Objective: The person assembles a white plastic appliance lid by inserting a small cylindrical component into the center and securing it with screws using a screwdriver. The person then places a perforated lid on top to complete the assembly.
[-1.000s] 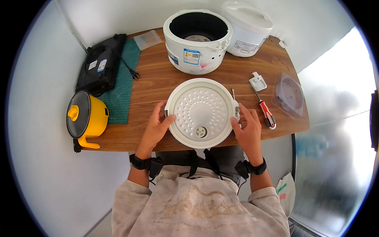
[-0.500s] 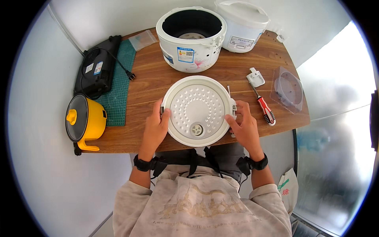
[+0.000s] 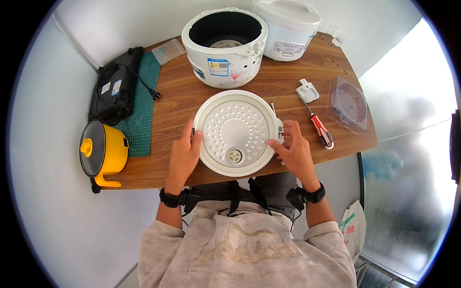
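Observation:
A round white rice cooker lid (image 3: 235, 126) lies at the table's front edge, its dimpled inner plate facing up and a small round vent near its lower rim. My left hand (image 3: 185, 152) grips the lid's left rim, thumb on top. On the other side, my right hand (image 3: 295, 149) holds the right rim near a hinge-like bracket, its thumb over the plate. Behind the lid stands the open rice cooker body (image 3: 225, 53), white with a flower print and a dark inside. A thin screwdriver tip (image 3: 272, 106) pokes out beside the lid's upper right.
At right lie a red-handled screwdriver (image 3: 321, 130), a small white plastic part (image 3: 307, 90) and a clear plastic tray (image 3: 348, 104) with small pieces. A second rice cooker (image 3: 288, 33) stands behind. Left are a black appliance (image 3: 115, 86), a green cutting mat (image 3: 139, 137) and a yellow pot (image 3: 113, 149).
The view has shifted slightly, so the table things sit a little differently in the picture. Both hands stay on the lid's rim, and my right thumb reaches slightly further over the plate.

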`<state>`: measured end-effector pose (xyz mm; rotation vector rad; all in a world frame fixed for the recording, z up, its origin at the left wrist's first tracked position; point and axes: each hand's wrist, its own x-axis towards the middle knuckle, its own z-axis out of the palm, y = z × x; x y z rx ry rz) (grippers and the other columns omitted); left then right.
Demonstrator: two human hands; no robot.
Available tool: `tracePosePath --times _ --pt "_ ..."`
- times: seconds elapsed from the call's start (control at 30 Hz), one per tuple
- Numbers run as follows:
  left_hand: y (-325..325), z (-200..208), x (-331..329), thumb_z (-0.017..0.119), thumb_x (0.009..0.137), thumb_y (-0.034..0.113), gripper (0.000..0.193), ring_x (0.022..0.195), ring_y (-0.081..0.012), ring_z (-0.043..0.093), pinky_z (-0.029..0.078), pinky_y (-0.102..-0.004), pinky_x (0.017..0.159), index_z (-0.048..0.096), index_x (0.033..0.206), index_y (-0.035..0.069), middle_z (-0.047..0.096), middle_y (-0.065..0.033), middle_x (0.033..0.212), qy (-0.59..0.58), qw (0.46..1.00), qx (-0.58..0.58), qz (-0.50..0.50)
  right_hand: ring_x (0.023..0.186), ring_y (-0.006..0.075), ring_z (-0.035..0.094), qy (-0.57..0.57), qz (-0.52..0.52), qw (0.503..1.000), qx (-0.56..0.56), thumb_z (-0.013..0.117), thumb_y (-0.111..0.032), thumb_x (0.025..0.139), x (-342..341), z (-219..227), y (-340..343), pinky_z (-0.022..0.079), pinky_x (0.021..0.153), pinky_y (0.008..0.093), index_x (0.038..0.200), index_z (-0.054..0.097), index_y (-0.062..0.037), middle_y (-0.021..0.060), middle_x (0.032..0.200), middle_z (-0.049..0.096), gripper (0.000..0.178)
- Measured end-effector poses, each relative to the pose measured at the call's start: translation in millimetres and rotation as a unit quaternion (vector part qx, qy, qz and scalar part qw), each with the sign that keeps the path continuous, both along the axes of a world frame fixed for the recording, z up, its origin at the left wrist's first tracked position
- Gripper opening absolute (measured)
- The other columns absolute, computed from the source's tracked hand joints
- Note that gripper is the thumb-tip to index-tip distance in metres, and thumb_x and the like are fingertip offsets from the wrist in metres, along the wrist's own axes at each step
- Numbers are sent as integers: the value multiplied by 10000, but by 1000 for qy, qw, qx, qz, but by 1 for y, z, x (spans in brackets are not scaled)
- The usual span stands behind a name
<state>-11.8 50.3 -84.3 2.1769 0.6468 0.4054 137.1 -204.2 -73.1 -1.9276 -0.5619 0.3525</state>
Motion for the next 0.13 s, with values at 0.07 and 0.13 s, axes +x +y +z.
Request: tracePosePath --times 0.07,0.13 --pt "0 4 0 520 1031 275 508 715 -283 679 513 -358 675 448 1480 47 671 -212 824 2 1000 -2 -6 621 174 669 15 0 1000 2 789 -239 878 0 2 0 538 545 311 1230 484 -37 168 993 689 508" --pt "-1 6 1 524 1030 274 519 712 -277 674 510 -350 676 439 1492 53 670 -210 825 3 1000 -3 -12 632 178 677 35 1 999 -2 790 -242 878 1 7 0 541 547 314 1229 487 -38 168 1001 688 507"
